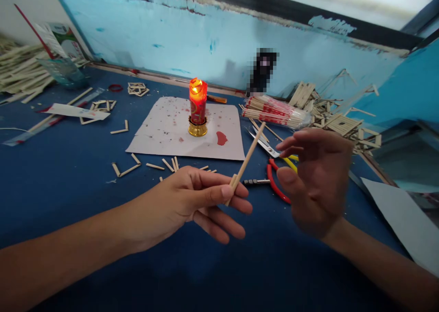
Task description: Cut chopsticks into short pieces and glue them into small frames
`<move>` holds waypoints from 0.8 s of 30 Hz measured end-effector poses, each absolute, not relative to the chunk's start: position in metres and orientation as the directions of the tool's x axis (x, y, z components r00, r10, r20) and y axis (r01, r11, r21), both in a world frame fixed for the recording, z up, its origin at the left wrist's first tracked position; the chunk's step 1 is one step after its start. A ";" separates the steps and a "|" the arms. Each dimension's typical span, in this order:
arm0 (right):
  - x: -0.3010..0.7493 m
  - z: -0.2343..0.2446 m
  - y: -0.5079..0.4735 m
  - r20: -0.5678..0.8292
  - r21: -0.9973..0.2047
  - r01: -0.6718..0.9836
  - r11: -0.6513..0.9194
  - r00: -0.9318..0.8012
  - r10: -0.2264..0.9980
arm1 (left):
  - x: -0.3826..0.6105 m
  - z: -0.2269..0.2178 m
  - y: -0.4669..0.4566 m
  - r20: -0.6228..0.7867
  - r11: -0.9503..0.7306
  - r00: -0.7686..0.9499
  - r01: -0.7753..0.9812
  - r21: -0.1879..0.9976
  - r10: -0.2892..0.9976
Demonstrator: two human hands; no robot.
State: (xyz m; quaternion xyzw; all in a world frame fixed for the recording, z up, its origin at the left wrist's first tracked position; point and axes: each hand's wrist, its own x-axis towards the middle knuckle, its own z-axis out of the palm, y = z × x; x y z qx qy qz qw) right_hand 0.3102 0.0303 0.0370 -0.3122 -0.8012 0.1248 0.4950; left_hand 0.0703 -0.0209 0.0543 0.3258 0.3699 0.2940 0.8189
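Observation:
My left hand (pixel 206 198) pinches a thin wooden stick (pixel 252 150) between thumb and fingers. The stick slants up to the right, and a shorter wooden piece (pixel 233 180) lies against its lower end in the same grip. To the right, my right hand (pixel 317 179) is raised above the table, slightly blurred, with thumb and fingers apart and nothing in it. Behind and below its fingers lies a silver-bladed tool (pixel 265 144), partly hidden, with yellow and red handle parts beside it. A lit red candle (pixel 198 106) on a gold base stands beyond my left hand.
The candle stands on a white sheet (pixel 161 138) with red wax spots. Several short stick pieces (pixel 155 166) lie on the blue table (pixel 85 202). Packaged sticks (pixel 274 111) and joined stick frames (pixel 343 124) are at the right back. A stick pile (pixel 20 70) sits far left.

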 end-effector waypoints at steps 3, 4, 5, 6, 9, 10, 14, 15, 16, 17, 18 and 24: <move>0.306 0.035 0.025 0.673 -0.572 0.322 0.754 -0.341 0.656 | 0.070 0.056 -0.023 -0.409 0.619 0.542 -0.285 0.732 0.734; 0.305 0.035 0.024 0.647 -0.547 0.343 0.764 -0.406 0.646 | 0.071 0.056 -0.023 -0.407 0.617 0.542 -0.284 0.734 0.735; 0.304 0.035 0.023 0.614 -0.522 0.365 0.771 -0.466 0.637 | 0.071 0.056 -0.024 -0.406 0.615 0.542 -0.283 0.736 0.736; 0.303 0.035 0.022 0.577 -0.506 0.380 0.774 -0.518 0.632 | 0.071 0.055 -0.024 -0.404 0.612 0.540 -0.284 0.738 0.738; 0.301 0.037 0.023 0.472 -0.510 0.389 0.767 -0.619 0.628 | 0.073 0.054 -0.025 -0.403 0.608 0.532 -0.291 0.738 0.744; 0.302 0.039 0.025 0.441 -0.498 0.407 0.766 -0.641 0.628 | 0.073 0.053 -0.025 -0.400 0.603 0.528 -0.293 0.742 0.749; 0.321 0.052 0.051 0.202 -0.336 0.684 0.648 -0.619 0.759 | 0.073 0.052 -0.022 -0.357 0.513 0.460 -0.276 0.813 0.813; 0.330 0.056 0.060 0.117 -0.291 0.764 0.575 -0.568 0.814 | 0.072 0.052 -0.021 -0.338 0.472 0.427 -0.260 0.842 0.839; 0.341 0.059 0.069 0.049 -0.239 0.836 0.494 -0.497 0.866 | 0.071 0.052 -0.019 -0.320 0.431 0.391 -0.240 0.870 0.863; 0.351 0.060 0.077 -0.002 -0.178 0.877 0.447 -0.454 0.891 | 0.070 0.052 -0.018 -0.303 0.396 0.361 -0.219 0.892 0.882; 0.361 0.061 0.083 -0.045 -0.122 0.894 0.432 -0.440 0.897 | 0.070 0.051 -0.016 -0.291 0.370 0.340 -0.196 0.908 0.894; 0.380 0.054 0.093 -0.267 -0.026 0.925 0.378 -0.371 0.889 | 0.064 0.045 -0.012 -0.270 0.290 0.306 -0.020 0.957 0.913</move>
